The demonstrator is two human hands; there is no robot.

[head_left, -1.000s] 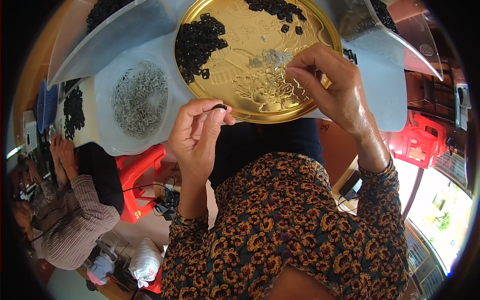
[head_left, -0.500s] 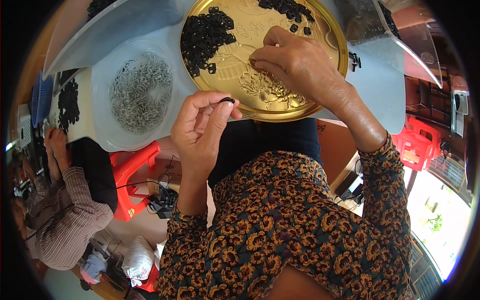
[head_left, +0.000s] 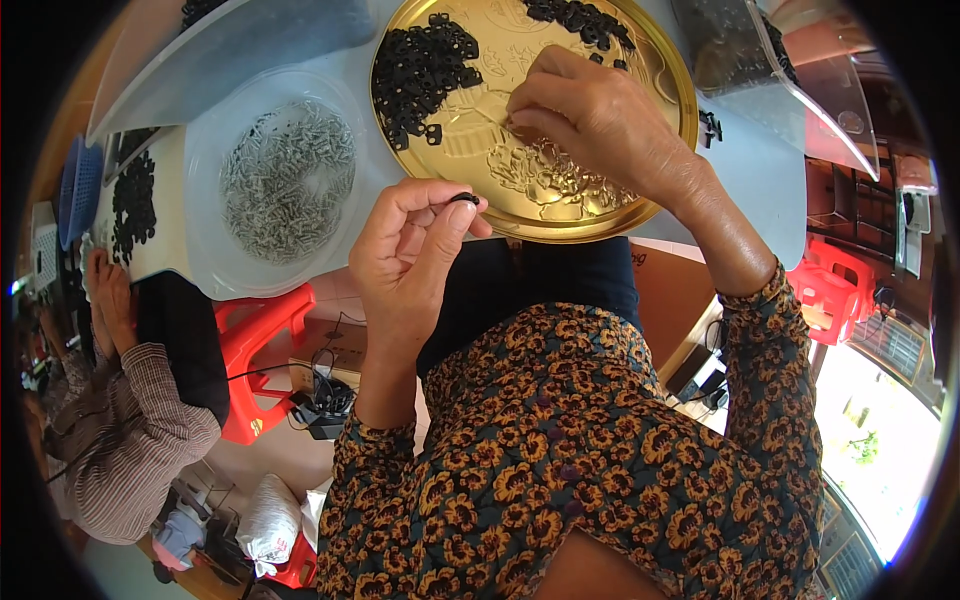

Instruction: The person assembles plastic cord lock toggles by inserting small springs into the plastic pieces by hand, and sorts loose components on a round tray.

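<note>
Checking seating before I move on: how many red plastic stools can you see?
2. One red stool stands lower left, under the table beside the seated co-worker; another red stool stands at right. Others may be hidden.

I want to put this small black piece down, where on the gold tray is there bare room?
The gold tray is bare along its near edge, below the right hand, and in the strip between that hand and the left pile of black parts. The far rim is crowded by another black heap.
</note>
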